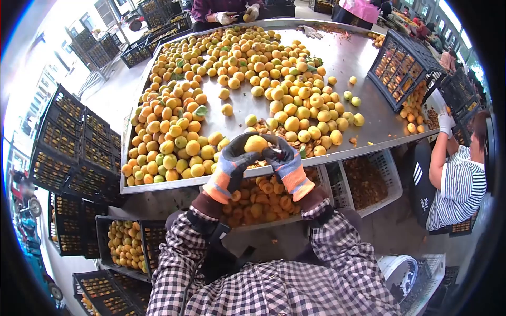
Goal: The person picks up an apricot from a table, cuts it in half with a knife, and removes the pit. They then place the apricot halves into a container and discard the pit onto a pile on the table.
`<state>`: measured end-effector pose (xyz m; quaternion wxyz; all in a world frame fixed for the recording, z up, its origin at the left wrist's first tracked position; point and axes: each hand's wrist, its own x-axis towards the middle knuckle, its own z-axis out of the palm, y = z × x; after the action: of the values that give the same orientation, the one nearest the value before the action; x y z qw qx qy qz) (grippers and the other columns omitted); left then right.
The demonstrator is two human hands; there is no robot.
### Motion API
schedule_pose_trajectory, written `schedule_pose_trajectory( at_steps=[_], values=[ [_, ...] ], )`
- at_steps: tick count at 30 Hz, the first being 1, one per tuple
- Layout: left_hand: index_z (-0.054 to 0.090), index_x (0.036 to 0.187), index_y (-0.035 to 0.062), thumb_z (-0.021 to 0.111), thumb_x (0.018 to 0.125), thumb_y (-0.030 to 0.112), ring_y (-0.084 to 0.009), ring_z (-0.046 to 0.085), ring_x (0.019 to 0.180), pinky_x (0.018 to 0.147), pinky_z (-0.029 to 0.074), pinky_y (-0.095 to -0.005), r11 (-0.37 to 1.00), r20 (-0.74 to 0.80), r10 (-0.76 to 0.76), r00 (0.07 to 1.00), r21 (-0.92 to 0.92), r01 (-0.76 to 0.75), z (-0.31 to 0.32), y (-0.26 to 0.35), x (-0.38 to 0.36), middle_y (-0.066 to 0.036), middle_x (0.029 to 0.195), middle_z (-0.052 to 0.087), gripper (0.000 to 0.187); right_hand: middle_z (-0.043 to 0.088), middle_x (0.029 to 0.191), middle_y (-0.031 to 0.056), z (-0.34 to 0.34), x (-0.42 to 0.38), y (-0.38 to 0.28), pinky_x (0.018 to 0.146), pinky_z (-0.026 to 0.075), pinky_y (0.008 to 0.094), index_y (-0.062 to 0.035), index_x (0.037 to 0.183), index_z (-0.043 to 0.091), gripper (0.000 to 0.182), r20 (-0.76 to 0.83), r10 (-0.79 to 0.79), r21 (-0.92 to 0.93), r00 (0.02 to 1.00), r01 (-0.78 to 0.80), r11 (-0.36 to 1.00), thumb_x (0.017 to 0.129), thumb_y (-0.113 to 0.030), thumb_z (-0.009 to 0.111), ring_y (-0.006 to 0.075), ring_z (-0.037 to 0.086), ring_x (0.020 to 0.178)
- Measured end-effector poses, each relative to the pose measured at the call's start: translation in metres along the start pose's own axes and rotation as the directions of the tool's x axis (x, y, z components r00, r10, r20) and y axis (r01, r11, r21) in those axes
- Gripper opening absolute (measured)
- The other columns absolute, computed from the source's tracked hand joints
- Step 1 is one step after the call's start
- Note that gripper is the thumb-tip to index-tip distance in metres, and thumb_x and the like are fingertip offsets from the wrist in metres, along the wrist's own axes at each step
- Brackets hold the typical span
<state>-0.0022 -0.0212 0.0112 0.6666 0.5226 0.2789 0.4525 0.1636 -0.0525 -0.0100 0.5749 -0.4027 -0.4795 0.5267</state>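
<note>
My left hand (233, 161), in a dark-palmed glove with an orange and blue cuff, grips a yellow-orange apricot (256, 144) between thumb and fingers. Close beside it, my right hand (287, 162) wears a matching glove with its fingers closed. A small pale-edged piece shows at its fingertips, too small to name. Both hands are over the near edge of a metal table (211, 100). Whole apricots (174, 131) are heaped on the table ahead and to the left. Below my hands, a crate holds halved apricots (258, 200).
A light crate (387, 168) of brown scraps stands right of the halves. Black crates (68, 142) are stacked at left. A tipped black crate (403, 71) spills apricots on the table's right side. A co-worker in a striped shirt (458, 189) sits right; another person's gloved hands (237, 16) work opposite.
</note>
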Motion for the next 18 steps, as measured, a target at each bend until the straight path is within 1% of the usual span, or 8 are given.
schedule_pose_trajectory(
  at_steps=[1,4,6,8,10,12,15,18],
  values=[
    [0.052,0.131,0.0006,0.074,0.083,0.016,-0.0137,0.058,0.105,0.089,0.048,-0.0262,0.998,-0.024,0.010,1.000,-0.065,-0.012,0.005,-0.007,-0.002,-0.005,0.120,0.060,0.055,0.061,0.120,0.0055,0.002,-0.001,0.003,0.089,0.050,0.0230,-0.0016,0.132,0.050,0.049,0.005,0.005,-0.004,1.000,-0.005,1.000,0.086,0.008,0.062,0.0087,0.059,0.103],
    [0.050,0.134,0.0015,0.074,0.081,0.009,-0.0157,0.058,0.109,0.094,0.049,-0.0302,0.983,-0.057,0.018,0.998,-0.182,-0.028,0.006,-0.019,-0.002,-0.008,0.125,0.058,0.059,0.062,0.116,0.0046,0.002,-0.002,0.009,0.088,0.050,0.0229,-0.0017,0.131,0.051,0.048,-0.027,-0.228,-0.053,0.973,0.227,0.973,0.086,0.009,0.063,0.0081,0.060,0.101],
    [0.047,0.136,0.0018,0.077,0.077,0.005,-0.0163,0.057,0.112,0.095,0.049,-0.0315,0.995,-0.031,0.100,0.995,-0.022,-0.100,-0.006,-0.024,0.005,-0.008,0.126,0.057,0.066,0.062,0.117,0.0042,-0.007,-0.005,0.003,0.087,0.050,0.0222,-0.0028,0.131,0.051,0.048,0.010,-0.141,-0.341,0.990,0.136,0.930,0.086,0.008,0.062,0.0085,0.061,0.099],
    [0.050,0.133,0.0005,0.084,0.066,0.001,-0.0176,0.057,0.112,0.097,0.048,-0.0328,0.946,-0.041,0.301,0.953,0.136,-0.293,-0.024,-0.034,0.015,-0.009,0.125,0.058,0.075,0.065,0.110,0.0050,-0.007,-0.007,-0.008,0.085,0.051,0.0219,-0.0016,0.125,0.055,0.040,0.007,-0.160,-0.275,0.987,0.156,0.949,0.087,0.006,0.062,0.0072,0.061,0.094],
    [0.054,0.128,-0.0004,0.086,0.063,0.000,-0.0169,0.057,0.111,0.097,0.048,-0.0329,0.875,-0.001,0.353,0.936,0.354,-0.330,-0.035,-0.023,0.015,-0.008,0.122,0.060,0.072,0.067,0.100,0.0066,-0.013,-0.009,-0.014,0.080,0.051,0.0219,0.0004,0.116,0.059,0.028,0.102,-0.195,-0.547,0.976,0.218,0.808,0.089,0.003,0.062,0.0062,0.060,0.089],
    [0.056,0.125,-0.0005,0.086,0.062,0.000,-0.0164,0.058,0.110,0.097,0.048,-0.0326,0.895,0.006,0.320,0.948,0.328,-0.304,-0.037,-0.011,0.010,-0.008,0.120,0.061,0.070,0.069,0.094,0.0098,-0.012,-0.012,-0.007,0.076,0.052,0.0245,0.0008,0.109,0.062,0.020,0.100,-0.244,-0.487,0.965,0.261,0.833,0.088,0.000,0.063,0.0100,0.065,0.086],
    [0.059,0.120,-0.0007,0.086,0.061,-0.002,-0.0157,0.058,0.109,0.097,0.047,-0.0320,0.910,0.028,0.280,0.960,0.312,-0.275,-0.041,-0.007,0.009,-0.007,0.116,0.062,0.066,0.069,0.097,0.0158,-0.010,-0.016,-0.008,0.074,0.055,0.0336,-0.0022,0.110,0.062,0.027,0.191,-0.316,-0.661,0.929,0.360,0.658,0.084,-0.008,0.070,0.0295,0.068,0.088],
    [0.060,0.118,-0.0002,0.085,0.060,-0.003,-0.0157,0.059,0.107,0.096,0.048,-0.0315,0.896,0.046,0.280,0.959,0.345,-0.278,-0.042,-0.007,0.008,-0.007,0.115,0.063,0.063,0.068,0.095,0.0172,-0.010,-0.017,-0.011,0.074,0.054,0.0328,0.0002,0.112,0.060,0.030,0.250,-0.294,-0.705,0.922,0.382,0.598,0.084,-0.004,0.068,0.0305,0.068,0.085]
  ],
)
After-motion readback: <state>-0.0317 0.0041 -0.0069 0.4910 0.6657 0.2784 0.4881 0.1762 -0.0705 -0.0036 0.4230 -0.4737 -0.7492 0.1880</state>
